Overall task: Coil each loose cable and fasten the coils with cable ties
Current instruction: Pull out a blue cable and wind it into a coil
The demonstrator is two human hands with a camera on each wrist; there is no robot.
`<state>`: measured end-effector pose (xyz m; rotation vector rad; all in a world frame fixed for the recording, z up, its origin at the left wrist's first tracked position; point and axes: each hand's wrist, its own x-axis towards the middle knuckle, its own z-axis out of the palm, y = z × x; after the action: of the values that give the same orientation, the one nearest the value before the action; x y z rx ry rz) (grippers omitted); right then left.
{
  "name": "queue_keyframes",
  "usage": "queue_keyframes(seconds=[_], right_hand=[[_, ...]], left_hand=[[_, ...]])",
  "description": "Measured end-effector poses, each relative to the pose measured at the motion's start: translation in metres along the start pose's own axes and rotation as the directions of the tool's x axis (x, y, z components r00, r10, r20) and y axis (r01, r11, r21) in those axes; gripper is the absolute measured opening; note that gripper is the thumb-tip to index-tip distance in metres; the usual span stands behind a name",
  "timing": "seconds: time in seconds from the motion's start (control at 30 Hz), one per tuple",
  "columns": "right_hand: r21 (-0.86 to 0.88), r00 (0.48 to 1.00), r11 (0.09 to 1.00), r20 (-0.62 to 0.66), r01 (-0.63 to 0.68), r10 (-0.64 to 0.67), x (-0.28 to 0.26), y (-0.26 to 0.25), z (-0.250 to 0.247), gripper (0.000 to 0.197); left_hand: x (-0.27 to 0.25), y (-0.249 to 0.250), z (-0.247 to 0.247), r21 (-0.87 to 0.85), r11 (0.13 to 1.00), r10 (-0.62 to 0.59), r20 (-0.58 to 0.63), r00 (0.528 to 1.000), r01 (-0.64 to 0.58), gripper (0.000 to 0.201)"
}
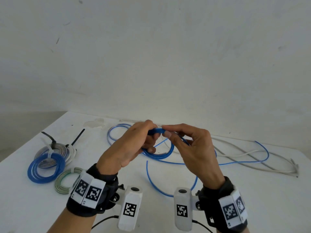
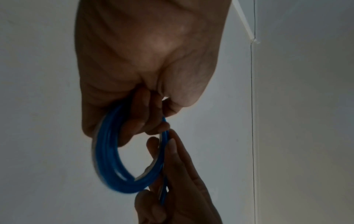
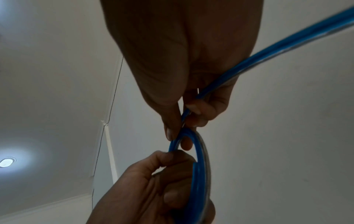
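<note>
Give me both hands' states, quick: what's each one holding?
Left hand: closed, gripping the blue cable coil.
Right hand: closed, pinching the blue cable where it feeds onto the coil.

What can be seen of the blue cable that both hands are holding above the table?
The blue cable is thin, glossy and plastic-looking, with a pale stripe along it. Part of it is wound into a small coil of several turns, held above the white table. The left hand grips the coil; the right hand pinches the strand at its top. The rest trails loose in wide loops across the table, crossing a grey cable. No tie shows on it.
</note>
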<state>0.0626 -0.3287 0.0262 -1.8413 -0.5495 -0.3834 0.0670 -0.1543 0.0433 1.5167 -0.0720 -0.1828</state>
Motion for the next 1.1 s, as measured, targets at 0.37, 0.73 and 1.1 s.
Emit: queue_keyframes(seconds=[0.37, 0.73, 1.1], right_hand=[[0.230, 0.981, 0.973, -0.185, -0.022, 0.066, -0.003, -0.007, 0.023, 0.019], [0.178, 0.980, 0.984, -0.194, -0.001, 0.036, -0.001, -0.005, 0.018, 0.015], [0.049, 0.996, 0.999, -0.084, 0.021, -0.017, 0.000, 0.002, 0.006, 0.022]], left_hand=[[0.000, 0.004, 0.000, -0.125, 0.952, 0.262, -0.148, 0.954, -0.280, 0.051], [0.000, 0.006, -0.005, -0.255, 0.957, 0.133, -0.039, 0.990, -0.138, 0.046], [0.002, 0.002, -0.007, -0.117, 0.984, 0.130, -0.054, 0.990, -0.135, 0.051]])
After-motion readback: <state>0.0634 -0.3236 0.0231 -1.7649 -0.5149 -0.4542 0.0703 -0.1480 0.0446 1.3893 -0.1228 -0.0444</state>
